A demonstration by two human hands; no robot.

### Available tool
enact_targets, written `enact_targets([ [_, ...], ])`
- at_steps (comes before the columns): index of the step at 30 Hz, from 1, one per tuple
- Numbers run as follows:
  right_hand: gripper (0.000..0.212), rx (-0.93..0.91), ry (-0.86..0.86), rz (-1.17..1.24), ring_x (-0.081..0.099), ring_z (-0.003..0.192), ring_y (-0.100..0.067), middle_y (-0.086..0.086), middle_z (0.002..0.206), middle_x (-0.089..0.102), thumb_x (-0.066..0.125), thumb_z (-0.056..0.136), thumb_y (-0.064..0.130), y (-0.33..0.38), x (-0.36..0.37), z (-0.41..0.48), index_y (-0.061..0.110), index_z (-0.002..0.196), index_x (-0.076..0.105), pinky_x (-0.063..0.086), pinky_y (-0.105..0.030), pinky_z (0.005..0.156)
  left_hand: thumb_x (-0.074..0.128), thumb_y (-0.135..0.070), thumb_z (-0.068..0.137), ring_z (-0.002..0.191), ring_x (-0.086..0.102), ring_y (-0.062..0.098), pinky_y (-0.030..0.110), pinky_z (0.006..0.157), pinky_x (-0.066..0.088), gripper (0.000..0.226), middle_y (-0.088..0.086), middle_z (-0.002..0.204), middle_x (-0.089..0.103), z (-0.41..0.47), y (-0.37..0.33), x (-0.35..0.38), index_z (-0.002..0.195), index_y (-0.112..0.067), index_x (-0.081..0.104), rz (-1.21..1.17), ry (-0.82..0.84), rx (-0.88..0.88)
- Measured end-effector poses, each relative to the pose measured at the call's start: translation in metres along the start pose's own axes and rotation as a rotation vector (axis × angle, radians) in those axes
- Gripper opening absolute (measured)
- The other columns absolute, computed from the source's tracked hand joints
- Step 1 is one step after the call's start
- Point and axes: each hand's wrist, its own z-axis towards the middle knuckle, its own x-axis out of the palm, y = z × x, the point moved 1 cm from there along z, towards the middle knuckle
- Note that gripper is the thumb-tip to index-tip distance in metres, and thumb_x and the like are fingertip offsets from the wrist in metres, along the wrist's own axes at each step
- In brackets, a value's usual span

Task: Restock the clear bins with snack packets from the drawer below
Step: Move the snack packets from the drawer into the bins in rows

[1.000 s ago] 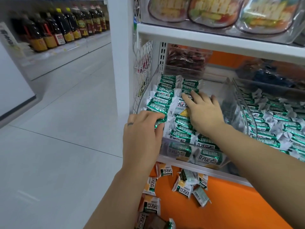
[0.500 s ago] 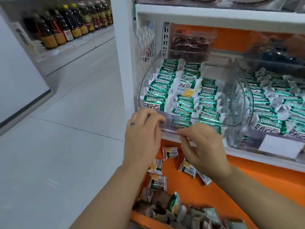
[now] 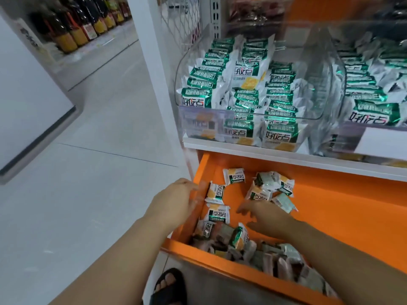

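Both hands low over the open orange drawer, bins above already stocked

The right hand [image 3: 264,219], lower centre of the frame, hovers with fingers spread and thumb apart just over the loose snack packets [image 3: 217,192] scattered on the floor of the drawer [image 3: 341,216]. The left hand [image 3: 176,201] is at the drawer's left wall, so blurred that I cannot tell how its fingers lie. More packets are heaped along the drawer's near edge. Above, on the white shelf, the left clear bin [image 3: 326,69] and right clear bin [image 3: 385,128] hold rows of green-and-white packets. A sandalled foot [image 3: 169,287] shows at the bottom edge.
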Motion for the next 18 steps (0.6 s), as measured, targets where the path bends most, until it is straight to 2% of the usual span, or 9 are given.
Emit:
enact_targets([
  [4,0.058,-0.03,0.228,-0.012,0.042,0.131,-0.019,0.004,0.144,0.042,0.064,0.088,0.01,-0.002,0.031,0.018,0.029,0.14,0.045,0.038,-0.031,0.104,0.053,-0.021,0.095,0.116,0.056,0.016,0.031,0.1,0.045,0.039,-0.008,0.142,0.043,0.006,0.002,0.003,0.134,-0.025,0.052,0.018,0.025,-0.011],
  [7,0.051,-0.08,0.307,-0.034,0.047,0.126,-0.024,-0.001,0.137,0.051,0.068,0.085,0.012,-0.005,0.05,0.029,0.026,0.132,0.055,0.042,-0.035,0.101,0.052,-0.024,0.096,0.117,0.054,0.014,0.028,0.1,0.043,0.039,-0.009,0.143,0.041,0.009,0.001,0.003,0.135,-0.026,0.051,0.051,0.033,-0.006],
  [10,0.037,-0.089,0.319,0.013,0.053,0.118,-0.021,0.002,0.126,0.059,0.073,0.082,0.023,-0.012,0.052,0.037,0.025,0.119,0.065,0.044,-0.031,0.094,0.051,-0.025,0.097,0.119,0.053,0.011,0.027,0.101,0.042,0.038,-0.013,0.144,0.039,0.012,-0.002,0.001,0.134,-0.032,0.052,0.073,-0.029,0.037],
  [13,0.027,0.011,0.215,0.288,0.055,0.109,-0.013,0.008,0.114,0.06,0.075,0.081,0.028,-0.02,0.034,0.037,0.026,0.108,0.068,0.043,-0.023,0.084,0.056,-0.021,0.094,0.115,0.053,0.007,0.027,0.1,0.043,0.035,-0.015,0.136,0.047,0.017,-0.008,-0.003,0.127,-0.032,0.058,-0.085,-0.122,0.079],
  [16,0.026,0.054,0.108,0.595,0.055,0.1,-0.007,0.012,0.102,0.057,0.075,0.081,0.029,-0.016,0.006,0.031,0.026,0.103,0.063,0.041,-0.014,0.076,0.061,-0.026,0.091,0.109,0.056,0.006,0.024,0.094,0.045,0.038,-0.012,0.13,0.054,0.02,-0.013,0.0,0.129,-0.032,0.055,-0.182,-0.049,0.049],
  [18,0.024,0.072,0.07,0.84,0.056,0.09,-0.005,0.006,0.099,0.059,0.074,0.082,0.024,-0.006,-0.01,0.028,0.018,0.102,0.063,0.045,-0.009,0.069,0.064,-0.032,0.089,0.107,0.058,0.005,0.022,0.093,0.045,0.048,-0.011,0.129,0.056,0.021,-0.014,0.004,0.135,-0.032,0.049,-0.219,0.03,0.011],
])
